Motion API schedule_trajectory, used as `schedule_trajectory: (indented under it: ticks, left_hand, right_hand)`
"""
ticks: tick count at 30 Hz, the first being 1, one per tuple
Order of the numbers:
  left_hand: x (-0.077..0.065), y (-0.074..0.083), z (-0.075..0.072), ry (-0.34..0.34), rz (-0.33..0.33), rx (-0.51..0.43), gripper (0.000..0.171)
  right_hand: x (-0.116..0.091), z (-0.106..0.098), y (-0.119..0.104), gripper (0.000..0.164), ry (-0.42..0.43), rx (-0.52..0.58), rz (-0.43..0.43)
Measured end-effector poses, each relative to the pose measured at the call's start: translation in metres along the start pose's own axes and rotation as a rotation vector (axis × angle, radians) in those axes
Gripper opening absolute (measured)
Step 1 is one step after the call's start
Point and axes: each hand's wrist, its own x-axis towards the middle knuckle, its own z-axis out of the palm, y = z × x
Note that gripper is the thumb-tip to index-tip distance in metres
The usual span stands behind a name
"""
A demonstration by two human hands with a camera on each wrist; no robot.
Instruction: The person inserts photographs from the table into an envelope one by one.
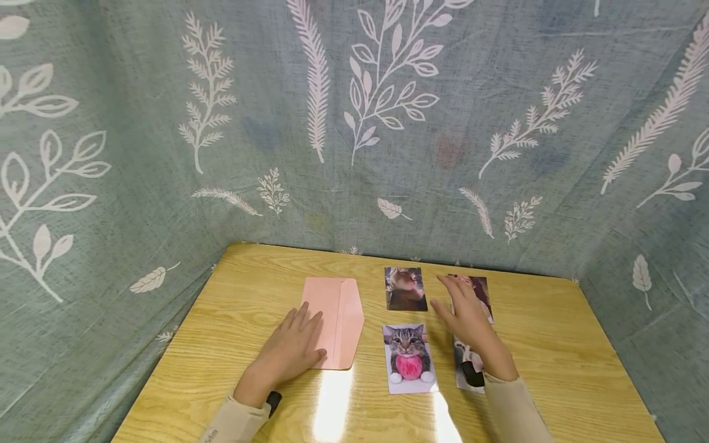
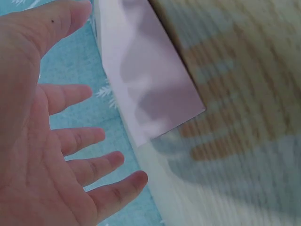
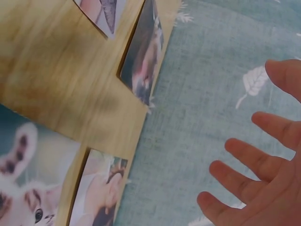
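A pink envelope (image 1: 349,314) lies flat on the table, its flap opened out to the right. My left hand (image 1: 285,352) is over the envelope's left side, fingers spread and holding nothing; in the left wrist view it appears raised above the surface. My right hand (image 1: 469,317), fingers extended, hovers over the right-hand photo cards, partly covering the upper right card (image 1: 483,290) and the lower right card (image 1: 469,375), which shows a kitten (image 3: 40,207). To its left lie a card of a cat with a pink ball (image 1: 408,360) and a dark photo card (image 1: 405,289).
The wooden table (image 1: 559,357) has a green-blue curtain (image 1: 343,203) with white leaf prints behind it and on both sides. Bright light patches (image 1: 332,406) fall on the table's near part.
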Motion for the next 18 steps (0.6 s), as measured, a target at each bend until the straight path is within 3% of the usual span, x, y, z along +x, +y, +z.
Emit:
schedule_trajectory:
  ticks: [9,18]
  left_hand:
    - [-0.004,0.001,0.006,-0.091,-0.055,0.007,0.079]
    - [-0.007,-0.001,0.010,-0.129,-0.066,-0.032,0.078]
  right_hand:
    - [0.018,0.001,0.004,0.059,-0.024,0.034,0.014]
    - [0.040,0.009,0.013,0.062,-0.073,0.103,0.103]
